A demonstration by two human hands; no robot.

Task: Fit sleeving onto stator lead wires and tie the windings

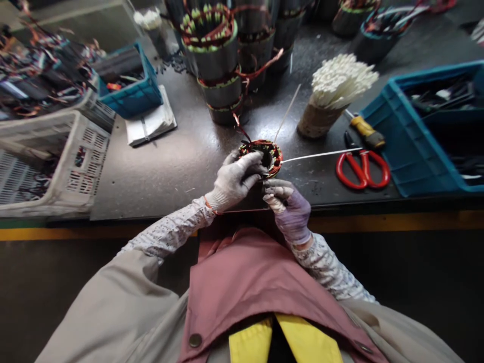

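A motor stator (278,157) with copper windings and a red and yellow-green rim stands at the table's near edge. My left hand (236,179), in a whitish glove, grips its left and near side, fingers over the rim. My right hand (291,209), in a purple glove with pale fingertips, is closed in a pinch at the near rim; what lies between its fingertips is too small to make out. A white cord (321,155) runs from the stator rightward toward the scissors. Another thin pale strand (287,113) rises behind it. The stator's near side is hidden by my hands.
Red-handled scissors (363,170) and a yellow-black handled tool (366,131) lie beside a blue crate (404,131). A holder of white cords (321,113) stands behind. Stacked stators (215,60) are at the back. Left are a white crate (81,166), blue bin (130,98) and paper pad (151,121).
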